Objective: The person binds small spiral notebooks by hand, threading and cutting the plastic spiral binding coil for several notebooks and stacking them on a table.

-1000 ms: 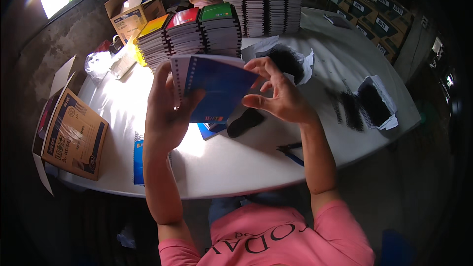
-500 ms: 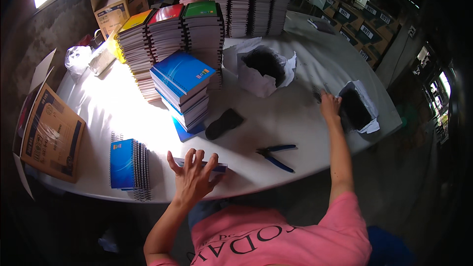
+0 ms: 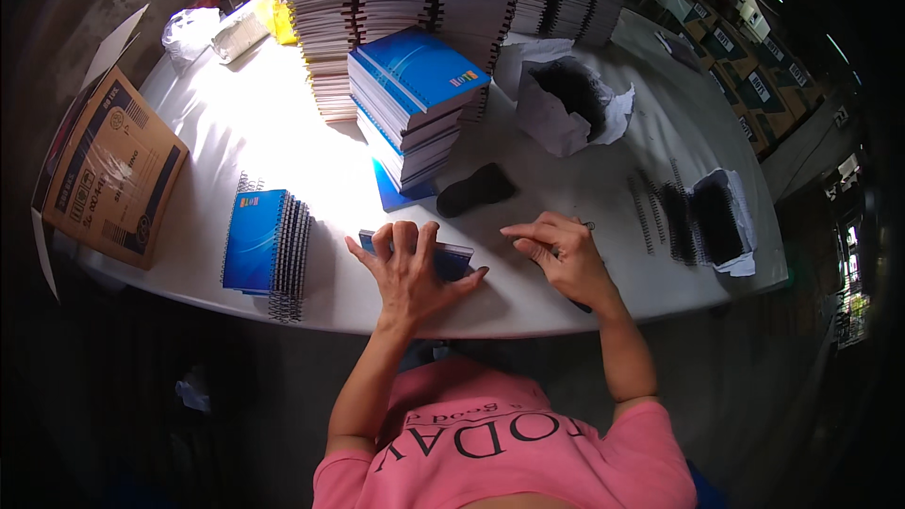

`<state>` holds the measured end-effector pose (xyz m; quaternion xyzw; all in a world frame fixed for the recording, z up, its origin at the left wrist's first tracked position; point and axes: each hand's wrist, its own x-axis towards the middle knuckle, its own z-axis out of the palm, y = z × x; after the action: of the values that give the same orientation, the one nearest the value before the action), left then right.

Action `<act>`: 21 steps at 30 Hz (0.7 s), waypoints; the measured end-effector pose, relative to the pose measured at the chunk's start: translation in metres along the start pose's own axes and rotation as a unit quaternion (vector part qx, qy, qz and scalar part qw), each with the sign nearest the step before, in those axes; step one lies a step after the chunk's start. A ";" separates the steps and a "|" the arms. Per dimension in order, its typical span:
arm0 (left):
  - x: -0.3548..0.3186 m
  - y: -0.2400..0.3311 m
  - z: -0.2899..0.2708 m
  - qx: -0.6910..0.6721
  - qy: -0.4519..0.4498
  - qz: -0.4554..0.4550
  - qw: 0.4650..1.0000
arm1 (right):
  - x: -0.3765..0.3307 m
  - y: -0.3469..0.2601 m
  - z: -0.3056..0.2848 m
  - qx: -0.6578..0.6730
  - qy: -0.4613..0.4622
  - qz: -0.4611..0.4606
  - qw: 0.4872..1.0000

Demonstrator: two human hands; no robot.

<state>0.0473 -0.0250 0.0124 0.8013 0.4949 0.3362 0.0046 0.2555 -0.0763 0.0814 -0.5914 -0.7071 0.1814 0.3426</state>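
My left hand [image 3: 412, 269] is closed over a blue-covered notebook block [image 3: 451, 259], standing on its long edge on the table close to me. My right hand [image 3: 564, 250] is in a pinch just to the right of it, apart from the block. A small dark curl at its knuckles looks like the end of a spiral binding coil [image 3: 590, 225]; the rest is hidden by the fingers. Below this hand only a handle tip of the cutting pliers [image 3: 581, 306] shows. A dark, elongated object [image 3: 476, 190] lies beyond both hands.
Stacked blue notebooks [image 3: 415, 85] rise beyond the left hand, with taller notebook stacks [image 3: 396, 0] behind. Coil-bound blue notebooks [image 3: 255, 240] lie at left, near a carton [image 3: 113, 170]. Loose black coils [image 3: 660, 212] and a paper-wrapped coil bundle [image 3: 721, 221] lie right; another wrapped bundle [image 3: 566, 108] stands farther back.
My right hand has come from the coils at right to beside the notebook block, now pinched. My left hand stays on the block. The whole view has shifted, and the pliers are mostly covered.
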 end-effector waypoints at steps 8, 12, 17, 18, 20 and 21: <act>0.003 0.002 0.002 -0.015 0.050 0.013 0.999 | 0.006 0.002 0.051 0.128 0.074 0.015 0.989; 0.000 0.002 0.004 -0.002 0.043 0.009 0.999 | 0.009 -0.001 0.051 0.132 0.047 0.001 0.990; -0.001 0.004 0.002 -0.018 0.025 0.017 0.999 | 0.008 0.010 0.050 0.248 -0.002 0.023 0.968; -0.001 0.004 0.002 -0.015 0.029 0.023 0.999 | 0.008 0.011 0.051 0.254 -0.001 0.025 0.967; -0.002 0.002 0.001 -0.008 0.037 0.033 0.999 | 0.009 0.013 0.050 0.273 -0.026 0.024 0.961; -0.002 0.002 0.001 -0.006 0.029 0.026 0.999 | 0.009 0.013 0.047 0.287 -0.051 0.021 0.956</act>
<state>0.0487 -0.0272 0.0118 0.8038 0.4714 0.3626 -0.0136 0.2313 -0.0575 0.0421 -0.4728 -0.6292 0.4137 0.4577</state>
